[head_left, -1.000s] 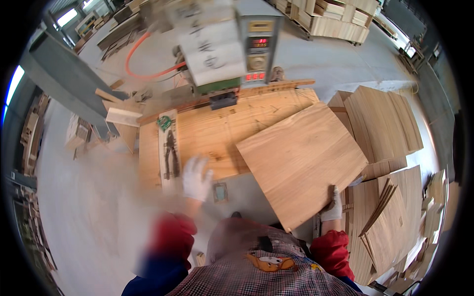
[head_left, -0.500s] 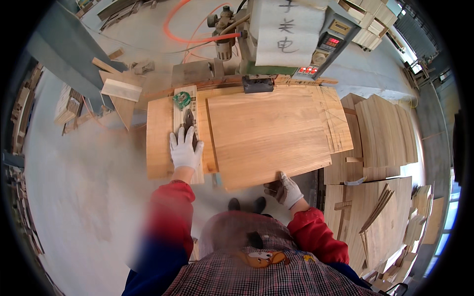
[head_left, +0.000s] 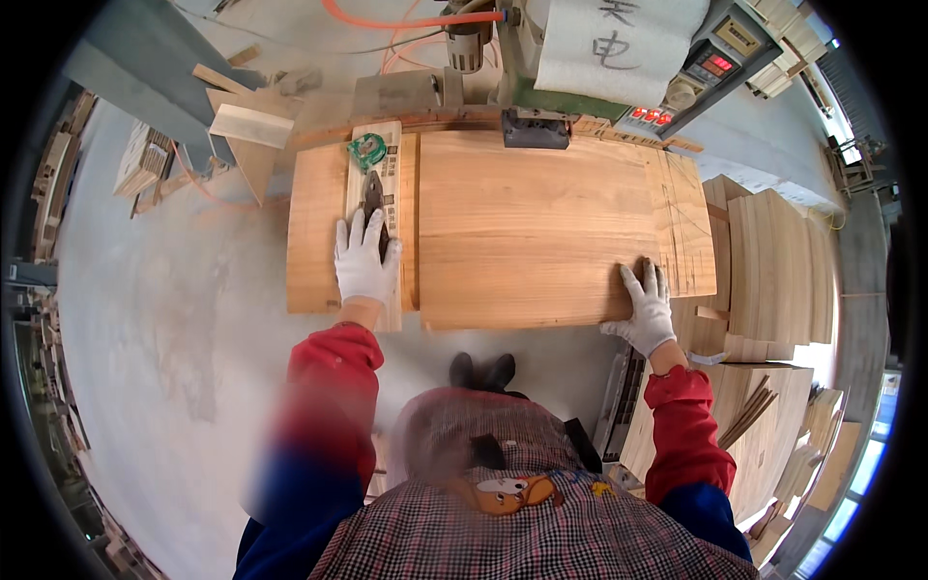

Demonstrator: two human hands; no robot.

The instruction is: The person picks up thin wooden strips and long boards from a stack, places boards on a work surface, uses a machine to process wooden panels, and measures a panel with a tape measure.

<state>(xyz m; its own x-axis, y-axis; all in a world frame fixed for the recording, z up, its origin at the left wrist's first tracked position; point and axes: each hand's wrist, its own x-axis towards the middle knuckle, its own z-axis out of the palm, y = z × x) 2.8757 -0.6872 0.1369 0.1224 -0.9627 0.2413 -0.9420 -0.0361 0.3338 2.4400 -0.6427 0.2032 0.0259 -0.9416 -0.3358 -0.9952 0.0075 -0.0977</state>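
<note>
My left hand (head_left: 365, 261), in a white glove, lies with fingers apart over a dark, narrow tool (head_left: 374, 193) whose kind I cannot make out. That tool rests on a pale wood strip (head_left: 393, 179) with printed marks. A green round object (head_left: 367, 151), like a tape roll or tape measure, sits at the strip's far end. To the right lies a flat wooden panel (head_left: 536, 232) on the wooden worktop (head_left: 314, 227). My right hand (head_left: 643, 309), gloved with dark-stained fingertips, is spread on the panel's near right corner.
A machine with a green body (head_left: 570, 97), a black block (head_left: 535, 130) and a control box (head_left: 710, 72) stands behind the worktop. Stacked boards (head_left: 778, 261) stand at right. Scrap boards (head_left: 251, 126) lean by a grey column (head_left: 135, 72) at left. An orange hose (head_left: 416, 23) runs behind.
The panel has turned from tilted to square with the worktop and its far edge now lies near the black block. My right hand has moved from the panel's front edge onto its right corner.
</note>
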